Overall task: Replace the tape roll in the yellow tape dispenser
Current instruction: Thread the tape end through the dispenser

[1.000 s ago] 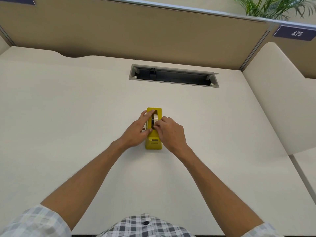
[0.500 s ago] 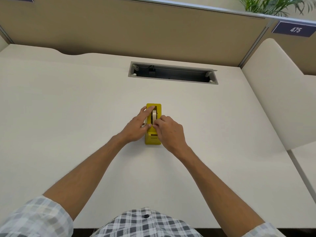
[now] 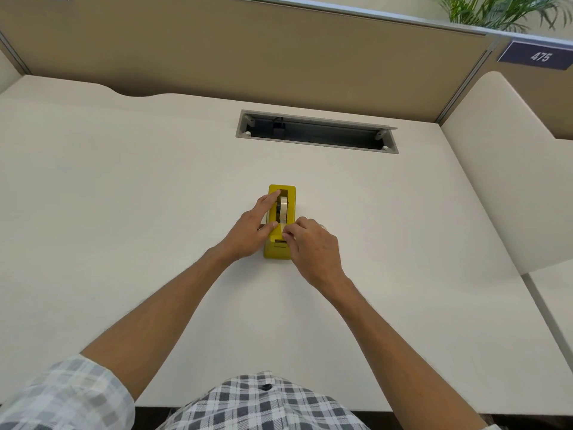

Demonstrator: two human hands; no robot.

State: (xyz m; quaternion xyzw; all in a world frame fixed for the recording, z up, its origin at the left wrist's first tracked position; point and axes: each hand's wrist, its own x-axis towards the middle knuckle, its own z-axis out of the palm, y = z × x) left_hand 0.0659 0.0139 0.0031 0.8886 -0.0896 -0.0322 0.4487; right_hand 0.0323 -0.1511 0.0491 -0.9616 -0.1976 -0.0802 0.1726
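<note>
The yellow tape dispenser (image 3: 291, 200) stands on the white desk (image 3: 124, 212), its long axis pointing away from me. A pale tape roll (image 3: 282, 207) sits upright in its slot. My left hand (image 3: 252, 226) holds the dispenser's left side, index finger stretched along the top edge and thumb on the near part. My right hand (image 3: 310, 245) is over the near, cutter end, thumb and fingertips pinching the tape's loose end there. The cutter itself is hidden under those fingers.
A grey cable slot (image 3: 316, 131) is sunk into the desk behind the dispenser. Tan partition panels (image 3: 248, 51) close off the back, and a curved white divider (image 3: 508, 169) stands at the right. A plant (image 3: 502, 10) shows over the partition.
My right hand has slid from beside the roll toward me to the dispenser's near end. My left hand has stayed on the left side.
</note>
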